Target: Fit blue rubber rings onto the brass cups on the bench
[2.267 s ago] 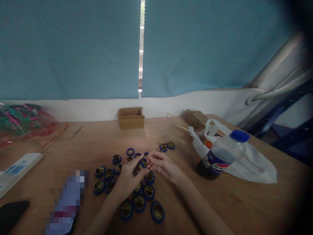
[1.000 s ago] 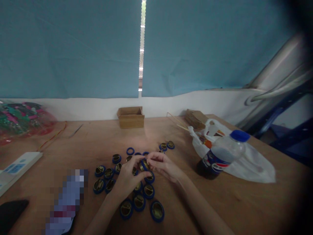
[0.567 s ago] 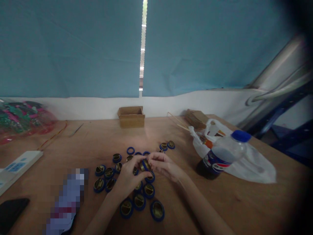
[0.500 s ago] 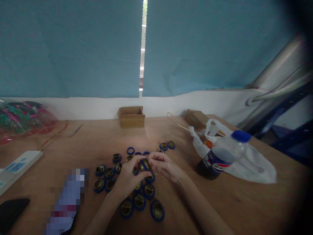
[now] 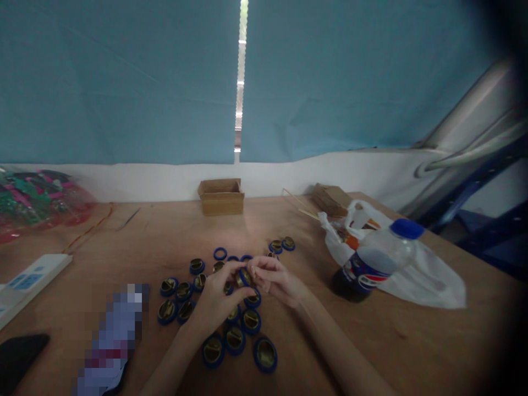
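My left hand (image 5: 219, 291) is closed on a round brass-coloured disc with a blue rim (image 5: 244, 276), held tilted between thumb and fingers. Right beside it, my right hand (image 5: 277, 279) has its fingertips pinched together at the disc's edge; what they grip is too small to make out. Around and below both hands lie several similar blue-rimmed discs (image 5: 251, 320), many with a bar across the hollow. One near the front (image 5: 265, 355) shows no clear bar. A bare blue ring (image 5: 220, 253) lies just beyond my left hand.
An open cardboard box (image 5: 223, 203) stands by the wall. To the right are a cola bottle (image 5: 371, 269) and a white plastic bag (image 5: 437, 280). A power strip (image 5: 33, 280), a dark flat object (image 5: 20, 357) and a blurred-out item (image 5: 111, 335) lie left.
My right fingers have shifted slightly at the disc's edge. The left hand keeps its hold, and the discs on the table stay put.
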`<state>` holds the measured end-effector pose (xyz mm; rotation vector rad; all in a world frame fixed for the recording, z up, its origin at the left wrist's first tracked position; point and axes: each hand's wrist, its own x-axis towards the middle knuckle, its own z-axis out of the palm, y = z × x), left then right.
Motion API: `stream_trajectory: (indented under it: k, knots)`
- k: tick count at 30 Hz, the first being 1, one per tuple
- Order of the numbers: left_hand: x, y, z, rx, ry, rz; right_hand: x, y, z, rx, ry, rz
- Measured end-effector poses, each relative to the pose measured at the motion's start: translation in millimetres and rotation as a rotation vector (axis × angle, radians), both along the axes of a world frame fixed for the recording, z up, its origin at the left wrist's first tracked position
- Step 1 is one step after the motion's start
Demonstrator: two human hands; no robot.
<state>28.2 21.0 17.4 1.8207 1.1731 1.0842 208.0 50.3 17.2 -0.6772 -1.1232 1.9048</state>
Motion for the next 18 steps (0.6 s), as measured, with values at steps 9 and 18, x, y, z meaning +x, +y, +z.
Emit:
stream_trajectory:
  k: [9, 18]
  knots:
    - [-0.1, -0.6, -0.3, 0.003, -0.001, -0.012, 0.5, 3.2, -7.4, 0.01, -0.022, 0.017]
    - [-0.2, 1.8, -6.2, 0.031, -0.008, 0.002, 4.3, 0.8, 0.2, 0.141, -0.192, 0.038]
